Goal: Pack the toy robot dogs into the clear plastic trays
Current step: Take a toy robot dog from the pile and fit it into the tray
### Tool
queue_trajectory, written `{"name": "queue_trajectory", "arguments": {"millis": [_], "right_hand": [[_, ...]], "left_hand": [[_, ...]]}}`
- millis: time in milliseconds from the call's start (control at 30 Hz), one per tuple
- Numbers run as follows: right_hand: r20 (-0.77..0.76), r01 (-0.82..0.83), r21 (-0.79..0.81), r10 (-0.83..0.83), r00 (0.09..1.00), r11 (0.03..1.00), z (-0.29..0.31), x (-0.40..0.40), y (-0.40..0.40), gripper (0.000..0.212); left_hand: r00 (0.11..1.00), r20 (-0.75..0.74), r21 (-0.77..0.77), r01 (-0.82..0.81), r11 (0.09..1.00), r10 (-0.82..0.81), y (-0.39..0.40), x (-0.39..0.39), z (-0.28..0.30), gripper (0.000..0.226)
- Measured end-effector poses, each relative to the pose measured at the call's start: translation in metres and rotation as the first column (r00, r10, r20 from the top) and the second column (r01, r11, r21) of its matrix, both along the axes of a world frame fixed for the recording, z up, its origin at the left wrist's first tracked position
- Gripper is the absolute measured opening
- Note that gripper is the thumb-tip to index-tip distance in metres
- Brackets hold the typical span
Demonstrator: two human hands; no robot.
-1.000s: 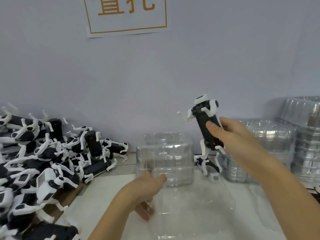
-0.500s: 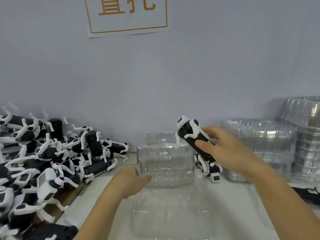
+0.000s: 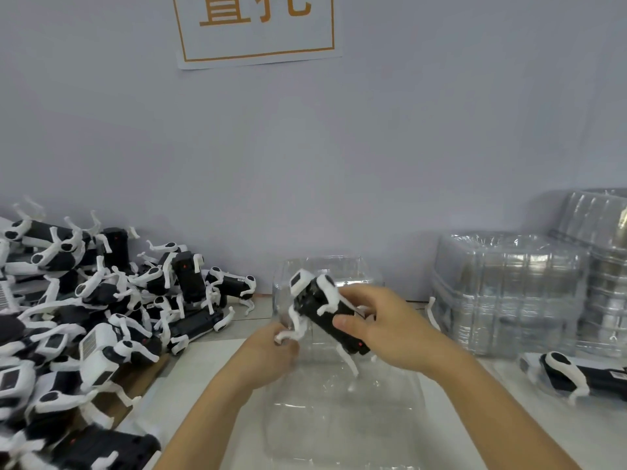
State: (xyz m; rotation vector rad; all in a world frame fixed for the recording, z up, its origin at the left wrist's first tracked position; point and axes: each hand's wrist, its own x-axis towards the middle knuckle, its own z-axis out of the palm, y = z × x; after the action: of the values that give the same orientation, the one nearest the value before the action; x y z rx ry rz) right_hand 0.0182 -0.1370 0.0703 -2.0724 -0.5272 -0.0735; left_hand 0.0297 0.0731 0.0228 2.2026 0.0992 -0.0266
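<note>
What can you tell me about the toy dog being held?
The toy dog has a black boxy body, white legs, a white end block and a small red dot, and looks like hard plastic. It is tilted above the open clear tray. The right hand grips its body; the left hand pinches a white leg.

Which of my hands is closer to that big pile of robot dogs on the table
Left. Your left hand sits just right of the pile of robot dogs, pinching the held dog's leg; your right hand grips its body farther right.
</note>
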Motion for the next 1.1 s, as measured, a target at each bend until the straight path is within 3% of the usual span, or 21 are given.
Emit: {"name": "queue_trajectory", "arguments": {"millis": [67,200,600,833,1100], "right_hand": [[-0.005,0.013,-0.082,-0.013,1.0,0.997,-0.006,0.002,-0.001,0.028],[-0.031,-0.007,-0.171,0.002,1.0,0.985,-0.009,0.003,-0.007,0.026],[-0.057,-0.017,-0.441,-0.009,0.998,0.898,-0.012,0.005,-0.01,0.027],[-0.034,0.023,-0.351,-0.037,0.999,0.936,-0.028,0.011,-0.007,0.025],[0.022,0.074,-0.327,-0.071,0.997,0.942,-0.04,0.011,0.0,0.023]], "left_hand": [[1.0,-0.005,-0.006,0.026,1.0,-0.026,0.002,0.0,0.0,0.004],[1.0,0.015,0.049,0.015,0.999,-0.015,0.001,0.001,-0.001,0.017],[0.999,0.042,0.136,0.005,0.991,-0.011,-0.003,0.002,0.0,0.016],[1.0,0.0,0.007,-0.013,1.0,0.013,-0.006,0.001,-0.001,0.024],[0.989,-0.003,-0.141,-0.149,0.979,0.15,-0.015,-0.003,-0.011,0.027]]}}
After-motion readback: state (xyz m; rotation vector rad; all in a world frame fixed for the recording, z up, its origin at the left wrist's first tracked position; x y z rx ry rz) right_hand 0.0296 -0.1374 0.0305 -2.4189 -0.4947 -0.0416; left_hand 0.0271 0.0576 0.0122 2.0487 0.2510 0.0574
